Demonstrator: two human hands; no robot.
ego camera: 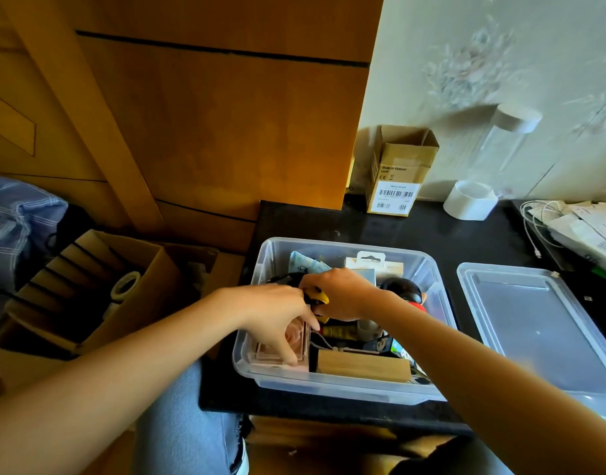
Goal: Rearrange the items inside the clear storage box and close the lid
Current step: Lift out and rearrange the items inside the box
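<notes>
The clear storage box (342, 382) sits open on the black counter (414, 228), its lid (534, 323) lying flat just to the right, while both hands work inside it. The right hand (339, 296) curls around a yellow-and-black tool (319, 298), and the left hand (277, 313) reaches down with fingers (291, 354) spread onto a pinkish flat case (281, 354). The thin plastic box looks light and slightly flexible, best held by its rim; the lid likely bends, so I'd press it down at the edges.
</notes>
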